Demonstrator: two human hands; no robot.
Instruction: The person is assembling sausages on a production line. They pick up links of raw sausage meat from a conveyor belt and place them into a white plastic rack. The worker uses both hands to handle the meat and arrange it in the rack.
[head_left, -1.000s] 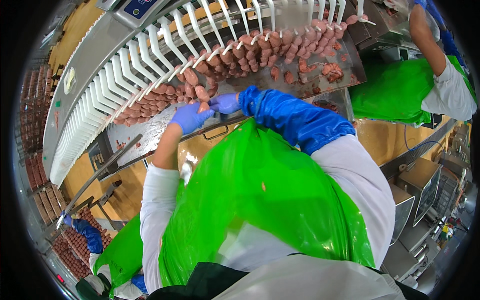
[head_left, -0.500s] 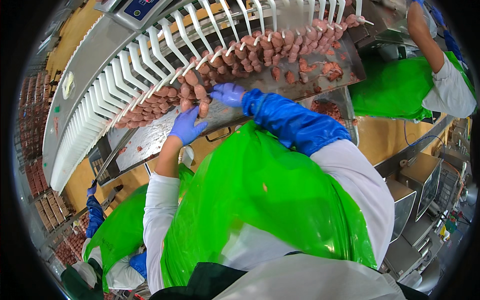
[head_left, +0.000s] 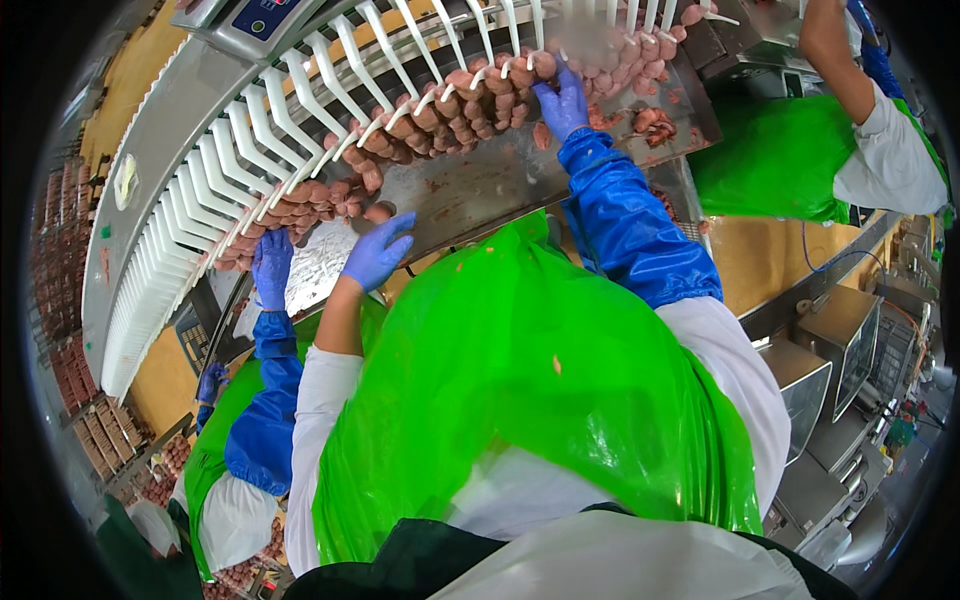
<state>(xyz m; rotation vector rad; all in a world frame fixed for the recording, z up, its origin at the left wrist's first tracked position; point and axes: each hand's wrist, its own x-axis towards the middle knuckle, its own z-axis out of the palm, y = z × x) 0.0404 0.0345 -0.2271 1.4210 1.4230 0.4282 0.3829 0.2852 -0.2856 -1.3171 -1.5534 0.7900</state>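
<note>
Strings of pale pink sausages (head_left: 440,115) hang in a row from white hooks (head_left: 345,75) along a curved rail. My right hand (head_left: 563,103), in a purple glove and blue sleeve, reaches up to the hanging strings. Its thumb and a finger close around a sausage link (head_left: 544,65) near a hook tip; the other fingers are partly hidden. My left hand (head_left: 378,252), also gloved, is over the near edge of the metal tray (head_left: 440,210). Its fingers are spread with nothing in them, just below a low-hanging sausage (head_left: 379,212).
At left, a co-worker's gloved hand (head_left: 271,268) touches the sausages beside my left arm. Another person in a green apron (head_left: 770,160) stands at right. Loose meat scraps (head_left: 655,125) lie on the tray. A control box (head_left: 262,20) sits above the rail.
My right hand has moved right and up along the row, away from my left hand. The left hand has come off the sausages. A co-worker's hand has come in at left.
</note>
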